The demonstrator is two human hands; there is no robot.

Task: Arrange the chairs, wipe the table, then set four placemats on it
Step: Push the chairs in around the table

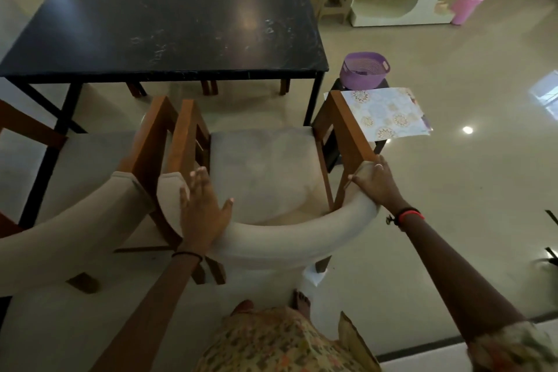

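Both hands on the curved back of a chair facing the table. Left hand flat on the back's left end, fingers spread wide, gripping nothing. Right hand wrapped over the back's right end where it meets the wooden arm, fingers closed around the padding. Second chair just beside, on the left. Placemats stacked on a dark stool right of the table, near a purple basket. Tabletop bare, faintly smudged.
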